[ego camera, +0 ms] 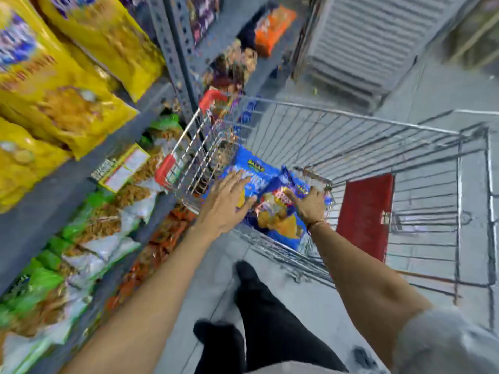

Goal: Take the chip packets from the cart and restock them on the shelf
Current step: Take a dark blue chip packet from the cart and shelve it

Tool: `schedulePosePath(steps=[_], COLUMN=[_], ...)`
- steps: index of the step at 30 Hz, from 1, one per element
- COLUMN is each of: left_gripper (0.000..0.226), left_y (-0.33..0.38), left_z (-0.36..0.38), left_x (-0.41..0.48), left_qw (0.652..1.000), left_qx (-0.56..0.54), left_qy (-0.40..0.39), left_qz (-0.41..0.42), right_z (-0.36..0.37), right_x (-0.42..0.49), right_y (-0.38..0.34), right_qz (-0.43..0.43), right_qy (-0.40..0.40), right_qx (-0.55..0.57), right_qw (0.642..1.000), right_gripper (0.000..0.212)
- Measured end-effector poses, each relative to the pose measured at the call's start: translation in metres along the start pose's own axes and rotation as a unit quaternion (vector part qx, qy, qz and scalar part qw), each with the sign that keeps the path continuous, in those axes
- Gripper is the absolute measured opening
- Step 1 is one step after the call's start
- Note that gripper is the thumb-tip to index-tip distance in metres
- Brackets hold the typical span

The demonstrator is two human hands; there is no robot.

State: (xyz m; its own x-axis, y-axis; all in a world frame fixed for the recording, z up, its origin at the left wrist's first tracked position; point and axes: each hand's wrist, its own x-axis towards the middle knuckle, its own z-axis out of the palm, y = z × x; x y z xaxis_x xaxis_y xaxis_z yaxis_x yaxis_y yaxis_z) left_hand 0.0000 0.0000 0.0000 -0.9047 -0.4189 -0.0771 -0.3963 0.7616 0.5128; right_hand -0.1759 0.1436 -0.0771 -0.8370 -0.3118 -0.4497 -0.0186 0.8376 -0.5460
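Two blue chip packets lie in the near end of the wire cart (351, 117). The far packet (253, 168) lies flat, and my left hand (226, 203) hovers over its near edge with fingers spread. My right hand (310, 203) rests on the near packet (280, 220), fingers on its top right side; whether they grip it is unclear. The grey shelf (89, 168) stands at the left, with large yellow chip bags (59, 85) on its upper level.
Green and white snack bags (89, 238) and orange packets fill the lower shelf levels. A red flap (364, 214) sits in the cart's child seat. A shutter (378, 36) closes the far end. My legs stand on the grey floor between shelf and cart.
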Motion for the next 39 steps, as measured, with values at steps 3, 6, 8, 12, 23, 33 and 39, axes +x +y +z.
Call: schedulePosePath(steps=[3, 6, 8, 12, 23, 33, 39], left_gripper=[0.045, 0.045, 0.046, 0.051, 0.045, 0.025, 0.031], left_y=[-0.006, -0.004, -0.005, -0.007, -0.002, 0.011, 0.02], left_z=[0.017, 0.027, 0.027, 0.029, 0.026, -0.001, -0.106], left_x=[-0.001, -0.004, -0.002, -0.002, -0.004, -0.007, -0.026], left_qw=[1.0, 0.999, 0.998, 0.998, 0.998, 0.996, 0.973], left_qx=[-0.006, 0.027, 0.035, 0.029, 0.023, -0.037, -0.016], left_qy=[-0.021, 0.0, 0.01, 0.012, 0.026, 0.043, 0.222], left_qz=[-0.02, -0.036, -0.044, -0.046, -0.051, -0.074, -0.067], right_z=[0.019, 0.033, 0.042, 0.063, 0.075, -0.001, -0.076], right_x=[0.007, 0.011, 0.019, 0.036, 0.056, 0.023, -0.035], right_y=[0.017, 0.024, 0.023, 0.029, 0.026, -0.026, -0.142], right_qz=[0.062, 0.143, 0.184, 0.244, 0.252, 0.058, -0.117], right_qy=[-0.101, -0.138, -0.155, -0.134, -0.124, -0.072, -0.044], right_qx=[0.087, 0.197, 0.238, 0.304, 0.377, 0.425, 0.499], right_qw=[0.989, 0.96, 0.941, 0.911, 0.883, 0.9, 0.858], right_gripper=[0.075, 0.031, 0.022, 0.053, 0.039, 0.024, 0.039])
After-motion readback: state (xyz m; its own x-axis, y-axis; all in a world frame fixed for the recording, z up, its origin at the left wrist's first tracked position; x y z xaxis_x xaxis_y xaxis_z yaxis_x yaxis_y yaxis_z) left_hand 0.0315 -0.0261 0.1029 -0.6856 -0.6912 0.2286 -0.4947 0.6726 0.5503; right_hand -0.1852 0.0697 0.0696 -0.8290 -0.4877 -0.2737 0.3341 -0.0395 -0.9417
